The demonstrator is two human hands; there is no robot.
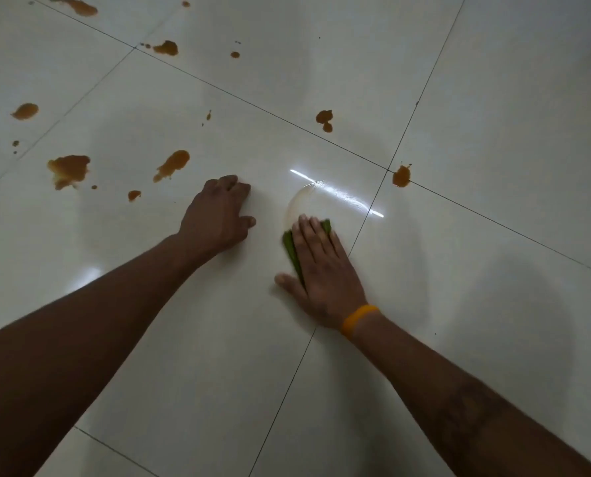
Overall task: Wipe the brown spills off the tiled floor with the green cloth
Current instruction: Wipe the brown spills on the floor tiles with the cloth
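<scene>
- On the tiled floor (493,98), the right hand (325,270) pressed flat, fingers straight, on the green cloth (291,247).
- The left hand (218,215) rested nearby, fingers apparently curled, holding nothing.
- Brown spills (68,170) lay beyond; no writing was readable.

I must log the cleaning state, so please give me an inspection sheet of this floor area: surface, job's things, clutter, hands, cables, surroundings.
Surface: glossy pale tiled floor with dark grout lines; a curved wet streak lies just beyond the cloth.
Job's things: green cloth flat on the floor; many brown spills remain, mostly at the far left, one on a grout crossing.
Clutter: nothing seen.
Hands: right hand presses flat on the cloth, orange wristband on its wrist; left hand rests on the floor, fingers curled, holding nothing.
Cables: nothing seen.
Surroundings: only more tiles visible.
</scene>
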